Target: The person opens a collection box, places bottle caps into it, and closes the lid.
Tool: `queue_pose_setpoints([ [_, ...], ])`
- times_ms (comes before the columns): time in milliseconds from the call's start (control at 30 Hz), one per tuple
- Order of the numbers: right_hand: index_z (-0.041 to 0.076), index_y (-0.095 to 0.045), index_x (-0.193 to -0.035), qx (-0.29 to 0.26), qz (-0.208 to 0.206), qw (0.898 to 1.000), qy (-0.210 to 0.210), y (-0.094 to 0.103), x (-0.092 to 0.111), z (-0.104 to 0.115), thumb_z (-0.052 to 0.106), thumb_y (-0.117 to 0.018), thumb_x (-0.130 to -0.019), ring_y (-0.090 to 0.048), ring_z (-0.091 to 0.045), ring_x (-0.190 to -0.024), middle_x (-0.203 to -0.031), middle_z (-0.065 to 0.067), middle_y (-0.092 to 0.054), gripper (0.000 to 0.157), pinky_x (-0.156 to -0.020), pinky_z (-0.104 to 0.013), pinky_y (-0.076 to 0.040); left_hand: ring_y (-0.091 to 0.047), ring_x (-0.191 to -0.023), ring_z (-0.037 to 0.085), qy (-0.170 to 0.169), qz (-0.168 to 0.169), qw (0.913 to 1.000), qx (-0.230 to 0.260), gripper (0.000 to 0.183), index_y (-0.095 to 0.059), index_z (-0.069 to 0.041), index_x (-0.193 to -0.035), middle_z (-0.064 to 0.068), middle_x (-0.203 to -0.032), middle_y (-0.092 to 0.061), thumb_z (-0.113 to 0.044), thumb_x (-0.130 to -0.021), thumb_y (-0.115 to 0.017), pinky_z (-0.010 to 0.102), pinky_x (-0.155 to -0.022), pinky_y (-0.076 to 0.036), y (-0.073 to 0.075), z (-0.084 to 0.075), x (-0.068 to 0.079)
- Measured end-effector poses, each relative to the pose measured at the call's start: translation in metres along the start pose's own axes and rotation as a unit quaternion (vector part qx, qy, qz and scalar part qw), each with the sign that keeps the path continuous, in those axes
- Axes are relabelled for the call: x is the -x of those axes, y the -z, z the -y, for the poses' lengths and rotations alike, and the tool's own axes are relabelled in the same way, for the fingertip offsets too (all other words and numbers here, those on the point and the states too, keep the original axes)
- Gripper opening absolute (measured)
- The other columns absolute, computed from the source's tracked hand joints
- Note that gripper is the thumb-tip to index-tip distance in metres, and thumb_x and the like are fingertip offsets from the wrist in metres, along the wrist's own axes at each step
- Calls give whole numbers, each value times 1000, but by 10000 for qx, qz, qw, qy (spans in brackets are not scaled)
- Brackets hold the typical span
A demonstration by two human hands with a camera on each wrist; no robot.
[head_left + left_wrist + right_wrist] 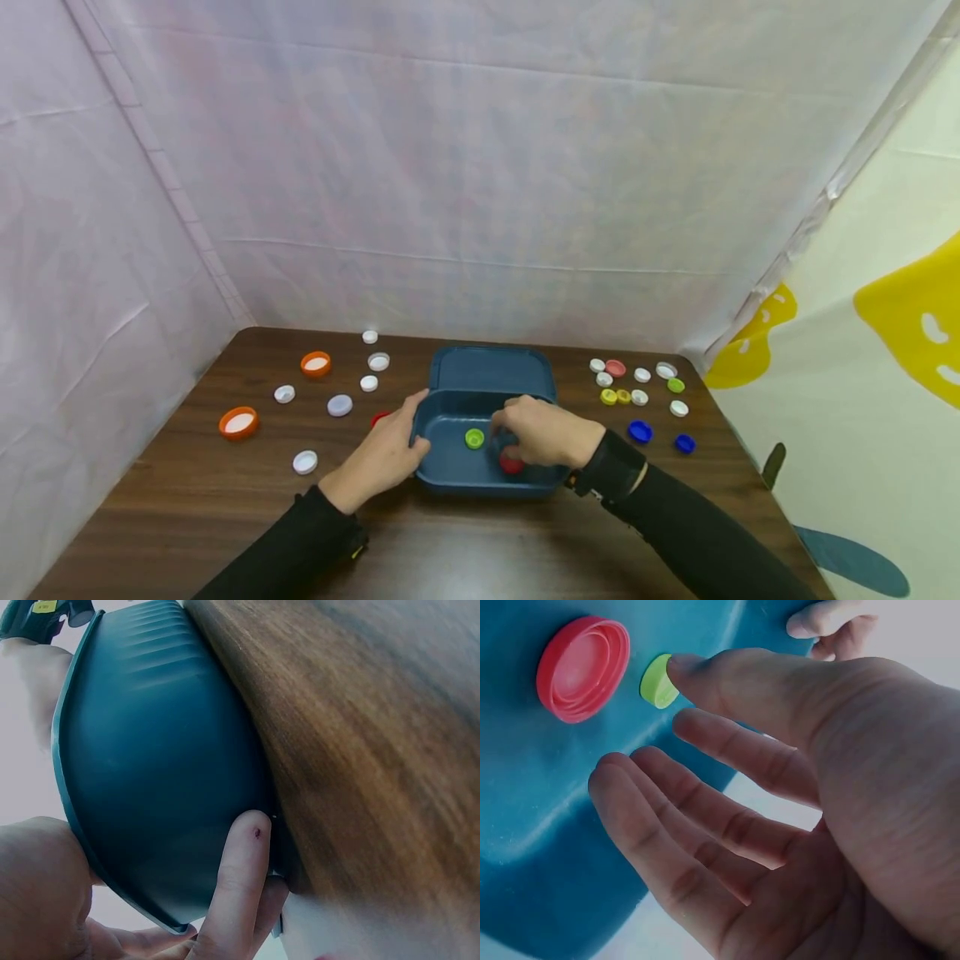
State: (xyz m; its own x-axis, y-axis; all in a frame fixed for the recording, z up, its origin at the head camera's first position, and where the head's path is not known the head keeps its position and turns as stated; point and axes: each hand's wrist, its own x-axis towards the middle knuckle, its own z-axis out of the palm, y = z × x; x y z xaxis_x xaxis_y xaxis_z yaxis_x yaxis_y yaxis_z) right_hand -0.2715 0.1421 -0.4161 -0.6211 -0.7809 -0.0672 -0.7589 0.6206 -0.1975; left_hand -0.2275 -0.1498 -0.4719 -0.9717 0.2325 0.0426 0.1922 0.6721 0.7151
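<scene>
Over the right half of a blue box (453, 485), as I watch through the head camera from far off, the person's right hand (546, 432) hovers with relaxed fingers, and the right wrist view shows me the thumb held apart from them and a bare grasp. Beneath that hand I see a red cap (512, 463) on the floor of the box, and farther left on the same floor lies a small green cap (474, 438), apart from the red one. The left hand (381, 457) grips the left wall of the box; its thumb lies at the rim, and from the left wrist I can make out a fingertip against the outer side. A flat blue panel (491, 369) lies just behind the far rim. Next to the left hand on the table (480, 550) I spot a red object (379, 418), mostly hidden. Farther left I count two orange caps (238, 423) among scattered white caps (305, 462). On the right side I find more white ones, a pinkish cap (615, 368), two yellow caps (608, 397), a lime cap (676, 386) and two dark-blue caps (640, 431). Pale sheeting (480, 167) hangs behind it all.
</scene>
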Motion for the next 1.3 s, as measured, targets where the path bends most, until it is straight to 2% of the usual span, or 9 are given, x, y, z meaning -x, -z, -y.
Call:
queue_pose_setpoints([
  [167,7,-85,-127,-149,-235,9996,15,1,5,-5,10,-88,-102,-80,-27,-109,-120,-14,-82,26,-93,-38,-69,-67,-73,11,-17,-17,10000,-60,81,-35,-6,-180,25,-154,-66,-5,-107,-70,35,-77,-59,-1,0,0],
  [367,5,-84,-130,-330,-496,9982,-62,3,13,-11,10,-86,-105,-79,-27,-106,-121,-14,-81,26,-87,-32,-67,-68,-69,11,51,-2,10000,-41,80,-34,-7,-181,24,-150,-67,-5,-108,-69,32,-72,-58,-1,-1,1],
  [533,3,-83,-129,-531,-872,9947,-128,1,22,-20,11,-85,-107,-78,-28,-105,-118,-14,-80,24,-87,-32,-67,-67,-67,11,26,-28,10000,-48,80,-35,-7,-181,24,-146,-68,-6,-108,-69,31,-71,-56,-2,-1,1],
  [667,4,-84,-126,-637,-1172,9907,-265,0,28,-27,13,-85,-107,-77,-20,-100,-112,-10,-80,21,-85,-28,-66,-67,-66,11,56,-27,10000,6,81,-35,-8,-181,22,-137,-70,-5,-107,-68,30,-69,-56,-3,-1,2],
  [833,9,-84,-125,-675,-1565,9832,-650,3,36,-35,14,-85,-107,-75,-9,-93,-111,-4,-80,19,-80,-23,-64,-67,-66,13,71,-32,10000,52,81,-36,-8,-180,21,-132,-71,-5,-106,-69,32,-66,-56,-2,0,2],
  [967,6,-85,-127,-668,-1868,9763,-867,3,43,-43,12,-86,-106,-73,-8,-89,-114,-9,-80,22,-77,-22,-62,-66,-69,12,49,-59,10000,-42,81,-36,-8,-180,22,-143,-70,-5,-106,-69,33,-71,-56,-2,0,2],
  [1100,4,-84,-129,-691,-2084,9698,-1066,1,52,-55,10,-87,-104,-74,-13,-92,-116,-13,-81,25,-79,-27,-64,-66,-68,12,57,-68,10000,-21,81,-36,-8,-180,22,-142,-70,-5,-106,-69,33,-70,-56,-1,1,2],
  [1200,5,-84,-129,-617,-2185,9662,-1218,-1,60,-65,10,-87,-104,-81,-23,-101,-119,-13,-82,26,-86,-38,-69,-67,-66,13,74,-38,10000,54,81,-36,-9,-180,20,-132,-71,-5,-106,-68,32,-66,-56,-1,0,1],
  [1300,5,-83,-129,-431,-2234,9638,-1389,-3,70,-76,10,-87,-103,-82,-33,-112,-123,-13,-84,27,-93,-50,-70,-67,-67,12,72,-17,10000,30,81,-36,-9,-180,20,-134,-71,-6,-106,-69,32,-67,-56,-1,0,1],
])
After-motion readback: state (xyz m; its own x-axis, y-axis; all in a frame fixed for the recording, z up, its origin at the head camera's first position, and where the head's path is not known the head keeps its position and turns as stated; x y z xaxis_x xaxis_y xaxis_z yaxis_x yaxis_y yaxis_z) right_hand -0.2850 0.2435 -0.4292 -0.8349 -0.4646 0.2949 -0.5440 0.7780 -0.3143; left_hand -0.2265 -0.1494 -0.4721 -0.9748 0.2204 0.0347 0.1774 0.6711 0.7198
